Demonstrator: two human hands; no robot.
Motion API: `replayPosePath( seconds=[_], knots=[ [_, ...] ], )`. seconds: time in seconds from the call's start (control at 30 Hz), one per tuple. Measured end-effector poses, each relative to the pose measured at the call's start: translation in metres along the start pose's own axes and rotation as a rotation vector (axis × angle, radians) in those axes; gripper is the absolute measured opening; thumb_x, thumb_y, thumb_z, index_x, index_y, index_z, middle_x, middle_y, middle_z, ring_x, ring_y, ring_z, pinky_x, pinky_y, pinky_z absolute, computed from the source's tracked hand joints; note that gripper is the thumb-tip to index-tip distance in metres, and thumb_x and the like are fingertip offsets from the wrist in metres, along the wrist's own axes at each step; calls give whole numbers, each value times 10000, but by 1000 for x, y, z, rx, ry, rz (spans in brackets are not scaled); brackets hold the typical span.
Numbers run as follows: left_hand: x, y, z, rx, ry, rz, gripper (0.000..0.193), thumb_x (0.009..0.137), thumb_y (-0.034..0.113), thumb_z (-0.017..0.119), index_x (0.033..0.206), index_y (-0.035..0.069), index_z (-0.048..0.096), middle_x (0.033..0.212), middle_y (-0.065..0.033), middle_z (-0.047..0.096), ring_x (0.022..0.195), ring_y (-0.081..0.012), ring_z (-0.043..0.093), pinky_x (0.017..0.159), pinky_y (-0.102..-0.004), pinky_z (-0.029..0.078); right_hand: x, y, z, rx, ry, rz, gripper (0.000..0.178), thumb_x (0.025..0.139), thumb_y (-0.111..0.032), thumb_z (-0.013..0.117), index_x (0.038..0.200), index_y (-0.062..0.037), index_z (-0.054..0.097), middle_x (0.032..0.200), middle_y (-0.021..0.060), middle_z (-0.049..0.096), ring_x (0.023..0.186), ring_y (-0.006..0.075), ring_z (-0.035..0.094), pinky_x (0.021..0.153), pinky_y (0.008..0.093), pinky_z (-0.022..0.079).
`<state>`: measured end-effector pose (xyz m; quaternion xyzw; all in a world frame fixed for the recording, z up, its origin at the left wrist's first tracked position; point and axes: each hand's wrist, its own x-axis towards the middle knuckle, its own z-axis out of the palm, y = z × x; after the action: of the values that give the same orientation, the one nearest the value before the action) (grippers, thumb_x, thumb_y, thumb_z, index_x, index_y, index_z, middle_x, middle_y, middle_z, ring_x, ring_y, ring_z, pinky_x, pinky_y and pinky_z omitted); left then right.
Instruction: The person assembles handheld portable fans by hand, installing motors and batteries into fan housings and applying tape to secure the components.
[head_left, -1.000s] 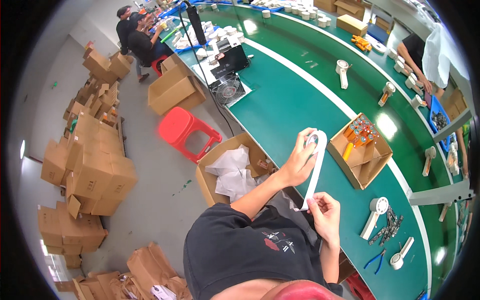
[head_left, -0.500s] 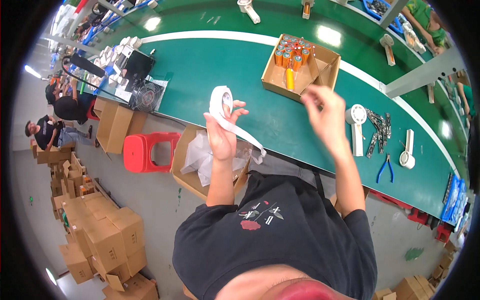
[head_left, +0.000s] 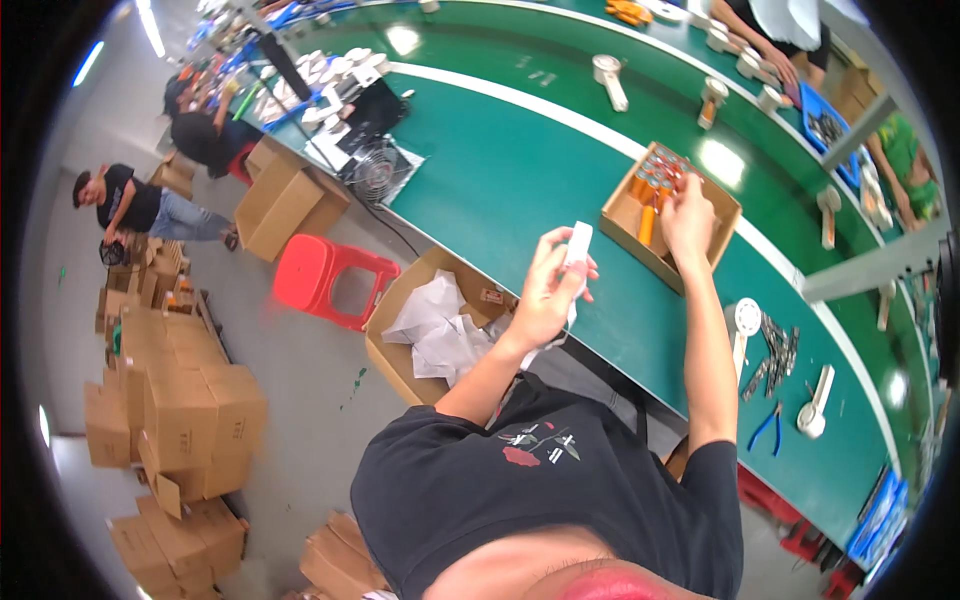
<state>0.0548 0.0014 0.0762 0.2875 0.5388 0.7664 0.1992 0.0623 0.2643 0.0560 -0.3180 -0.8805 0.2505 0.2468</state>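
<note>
Left hand [head_left: 548, 295]: fingers curled round white tape roll [head_left: 579, 243], frame centre; strip [head_left: 547, 346] drawn out. Right hand [head_left: 690, 226]: fingers bent at orange cylinders [head_left: 655, 182] (grip unclear), right-of-centre box [head_left: 640, 249]; these not yet out.

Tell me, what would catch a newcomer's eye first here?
Probably the bright red stool, standing on the grey floor at left. Next, the orange cylinders in the cardboard box on the green bench, where the right hand is, and the white roll in the left hand.
</note>
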Motion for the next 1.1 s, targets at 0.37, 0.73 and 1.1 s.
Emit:
replayPosePath(
  seconds=[0.37,0.73,1.1],
  knots=[
    [-2,2,8,19,-8,-31,226,1028,183,540,1082,-22,618,1348,-115,390,968,-150,601,762,-306,535,-2,-13,-6,-95,1,-25,302,878,-157,690,1168,-80,657,929,246,709,900,425,693,787,499,549],
    [-4,-7,4,-40,-25,-128,319,1024,163,504,1278,-23,556,1342,-85,403,988,-155,590,793,-311,530,-53,3,-69,786,-101,61,237,1005,-253,637,1059,-40,547,969,21,650,806,57,572,666,202,463],
    [19,-7,16,436,-137,69,288,917,45,678,1181,-61,638,1382,-167,450,1102,-233,629,911,-333,542,-101,-15,-98,1344,-236,345,278,970,-190,683,1139,-13,552,987,136,734,695,86,616,656,206,496]
  ],
)
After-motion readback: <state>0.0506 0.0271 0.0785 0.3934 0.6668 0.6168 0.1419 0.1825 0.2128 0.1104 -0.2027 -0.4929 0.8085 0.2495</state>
